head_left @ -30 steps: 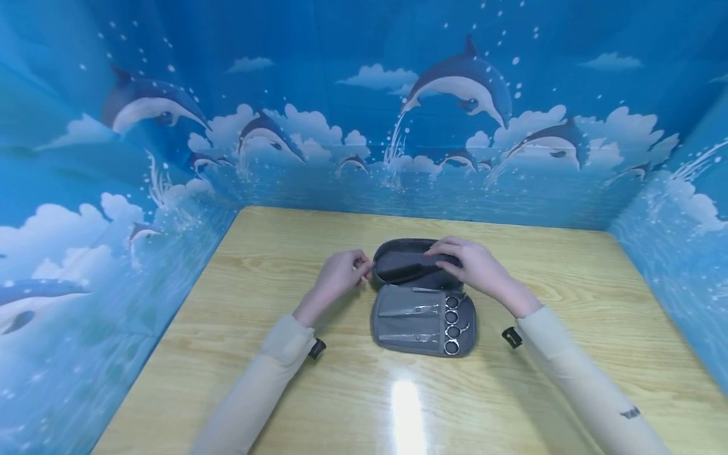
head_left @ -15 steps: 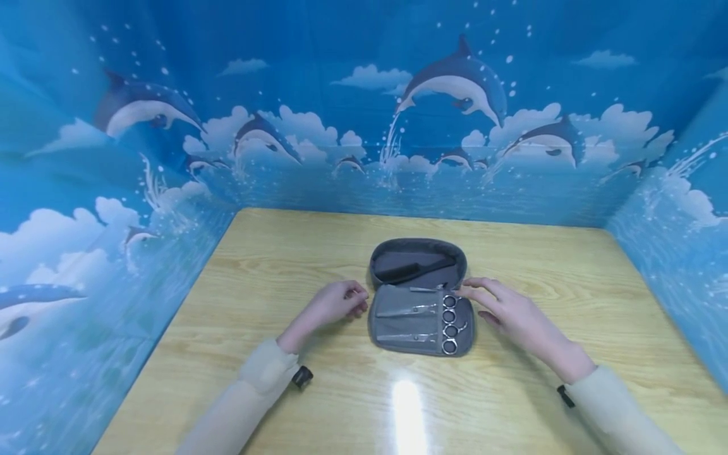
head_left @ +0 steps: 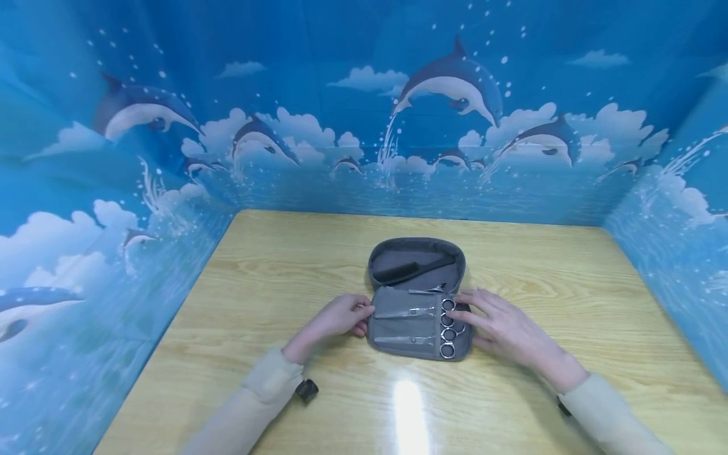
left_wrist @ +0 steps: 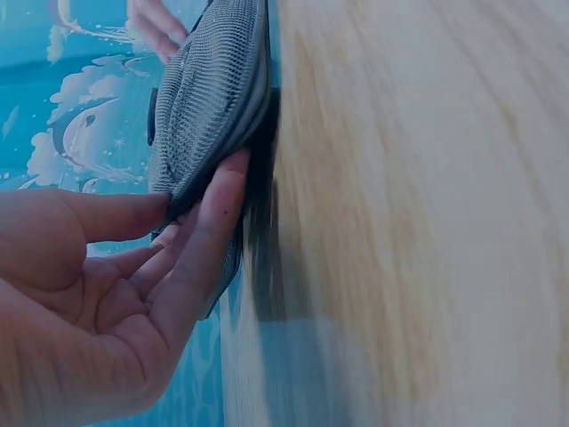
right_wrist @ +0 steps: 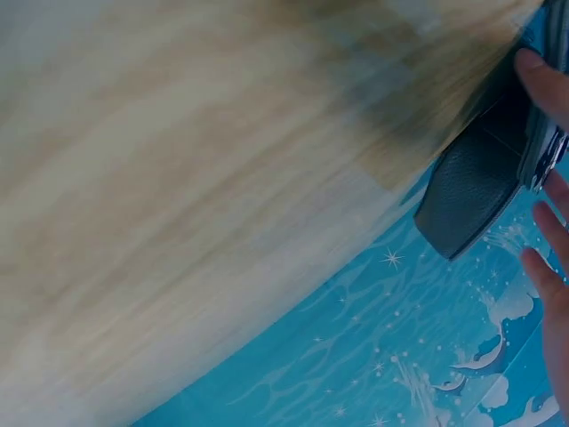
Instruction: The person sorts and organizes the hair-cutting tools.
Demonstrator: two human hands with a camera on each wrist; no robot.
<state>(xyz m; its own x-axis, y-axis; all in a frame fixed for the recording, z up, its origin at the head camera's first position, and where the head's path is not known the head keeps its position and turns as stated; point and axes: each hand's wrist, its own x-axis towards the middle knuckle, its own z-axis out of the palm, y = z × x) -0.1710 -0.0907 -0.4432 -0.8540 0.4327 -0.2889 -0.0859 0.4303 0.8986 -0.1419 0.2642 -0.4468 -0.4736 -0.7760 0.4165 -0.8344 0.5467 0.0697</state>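
Note:
A grey scissors case (head_left: pixel 421 325) lies spread open on the table. In its near half, several scissors (head_left: pixel 448 335) sit in clear-fronted pockets, finger rings to the right. A black comb (head_left: pixel 406 272) lies in the deeper far half. My left hand (head_left: pixel 344 313) pinches the near half's left edge; the left wrist view has the thumb (left_wrist: pixel 133 216) on one face and the index finger (left_wrist: pixel 218 209) on the other. My right hand (head_left: pixel 509 328) holds the right edge, fingers over the scissor rings; its thumb (right_wrist: pixel 544 84) lies against the case's edge in the right wrist view.
The wood-grain table (head_left: pixel 296 253) is bounded at the back and sides by a blue dolphin-print curtain (head_left: pixel 341 114). A bright light reflection falls in front of the case. Small black devices (head_left: pixel 307 390) sit at both wrists.
Both hands have come from the far half, where the right hand was over the comb, down to the near half's two side edges. The case stays spread open in place.

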